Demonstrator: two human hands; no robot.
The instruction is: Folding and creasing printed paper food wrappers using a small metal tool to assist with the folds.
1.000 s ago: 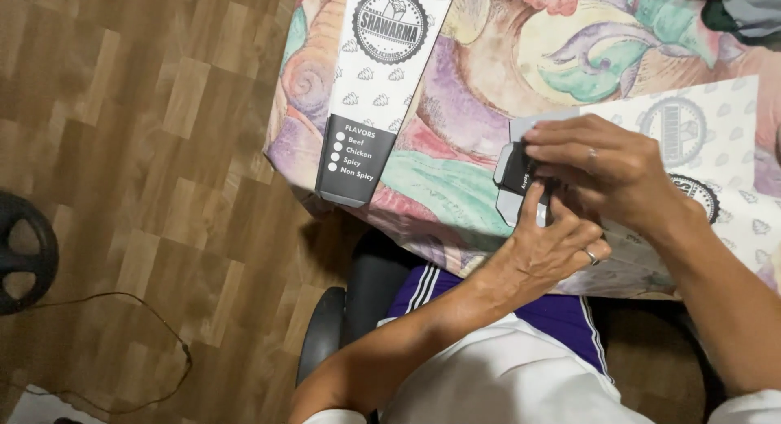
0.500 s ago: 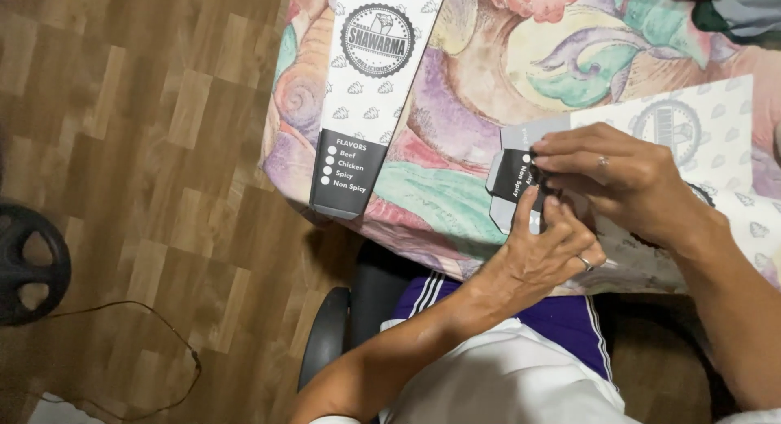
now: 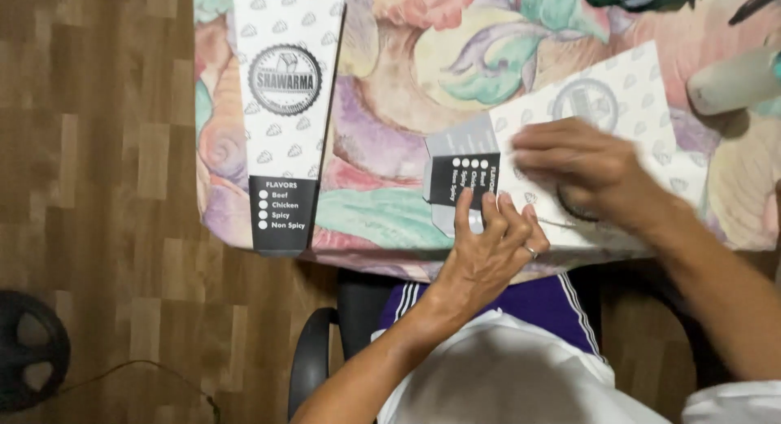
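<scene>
Cardboard was under both my hands: a flat white sleeve blank (image 3: 643,90), patterned with small grey marks and a round grey seal, lay across the flowered tablecloth (image 3: 390,74) with its black end panel (image 3: 464,180) and grey flap toward the table's near edge. My left hand (image 3: 488,253) had its fingers spread and arched, the tips pressing down at the seam where the black panel met the white body; it pinched nothing that I could see. My right hand (image 3: 586,168) lay flat and blurred on the middle of the blank, fingers together, holding the sheet down against the cloth. I judged the step to be creasing or folding that end section, with the sleeve not yet formed. The next move, as I read it, called for the fold line to stay pinned while the flap turned over, and for the sheet not to slide on the cloth. A second sleeve (image 3: 285,115) of the same print lay well apart on my left, flat and closed, its dark end overhanging the table edge; whether anything was inside it I could not tell. The one under my hands held nothing. A pale cylinder (image 3: 732,82) lay at the far right.
</scene>
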